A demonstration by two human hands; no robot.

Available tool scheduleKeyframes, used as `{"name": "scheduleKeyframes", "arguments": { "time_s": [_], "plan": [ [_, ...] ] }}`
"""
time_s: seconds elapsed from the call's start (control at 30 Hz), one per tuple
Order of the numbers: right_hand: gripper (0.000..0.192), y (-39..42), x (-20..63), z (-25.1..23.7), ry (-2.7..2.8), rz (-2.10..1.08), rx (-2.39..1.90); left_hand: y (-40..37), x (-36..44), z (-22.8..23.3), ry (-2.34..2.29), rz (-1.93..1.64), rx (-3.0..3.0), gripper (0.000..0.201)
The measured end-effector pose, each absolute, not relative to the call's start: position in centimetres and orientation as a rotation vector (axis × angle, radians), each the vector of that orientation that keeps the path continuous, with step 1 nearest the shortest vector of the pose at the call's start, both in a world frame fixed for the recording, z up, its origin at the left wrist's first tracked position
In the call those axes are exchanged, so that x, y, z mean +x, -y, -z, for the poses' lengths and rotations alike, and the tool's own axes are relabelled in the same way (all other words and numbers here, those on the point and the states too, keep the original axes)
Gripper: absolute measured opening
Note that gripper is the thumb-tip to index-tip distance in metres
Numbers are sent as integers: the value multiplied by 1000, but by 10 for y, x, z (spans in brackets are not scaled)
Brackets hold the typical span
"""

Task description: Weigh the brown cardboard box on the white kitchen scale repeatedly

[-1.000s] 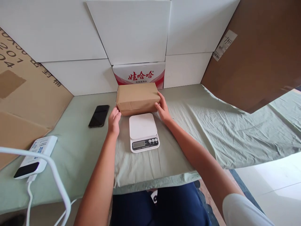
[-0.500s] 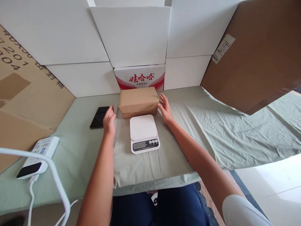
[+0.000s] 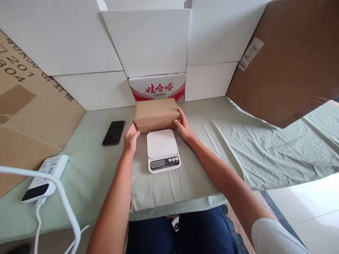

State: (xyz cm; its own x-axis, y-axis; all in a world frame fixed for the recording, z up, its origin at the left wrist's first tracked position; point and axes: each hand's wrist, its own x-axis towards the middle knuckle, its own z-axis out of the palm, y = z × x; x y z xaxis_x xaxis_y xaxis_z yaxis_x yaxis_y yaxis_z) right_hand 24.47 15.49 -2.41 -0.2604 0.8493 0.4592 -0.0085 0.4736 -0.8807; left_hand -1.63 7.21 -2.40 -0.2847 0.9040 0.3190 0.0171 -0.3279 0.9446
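Note:
A closed brown cardboard box (image 3: 156, 114) rests on the cloth, just behind a white kitchen scale (image 3: 162, 144). My left hand (image 3: 130, 137) holds the box at its lower left front corner, thumb toward the front and the other fingers partly hidden along the side. On the opposite end, my right hand (image 3: 184, 125) grips the box with its thumb on the front face and fingers along the right side. Nothing lies on the scale's platform, and its display (image 3: 158, 163) looks blank.
A black phone (image 3: 113, 133) lies left of the box. Further left are a white power bank (image 3: 47, 178) and a white cable (image 3: 63, 197). White boxes (image 3: 148, 42) wall the back, with a red-and-white carton (image 3: 157, 87) below. Large brown cardboard (image 3: 288, 60) stands at right.
Both hands have closed in on the box from its two sides and now hold it. My left hand moved right, away from the phone. The box and scale stay in place.

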Motion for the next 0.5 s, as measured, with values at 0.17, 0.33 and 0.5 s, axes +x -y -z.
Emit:
{"name": "scheduleKeyframes", "arguments": {
  "time_s": [0.17, 0.33, 0.5],
  "plan": [
    [89, -136, 251, 4, 1686, -770, -719, -50, -11, 11, -1189, -1810, 1403, 74],
    [84, -91, 273, 6, 1710, -708, -724, 4, 1, 18, -1223, -1863, 1463, 76],
    [84, -52, 292, 30, 1695, -741, -777, 52, 12, 38, -1328, -1788, 1442, 73]
  ]
}}
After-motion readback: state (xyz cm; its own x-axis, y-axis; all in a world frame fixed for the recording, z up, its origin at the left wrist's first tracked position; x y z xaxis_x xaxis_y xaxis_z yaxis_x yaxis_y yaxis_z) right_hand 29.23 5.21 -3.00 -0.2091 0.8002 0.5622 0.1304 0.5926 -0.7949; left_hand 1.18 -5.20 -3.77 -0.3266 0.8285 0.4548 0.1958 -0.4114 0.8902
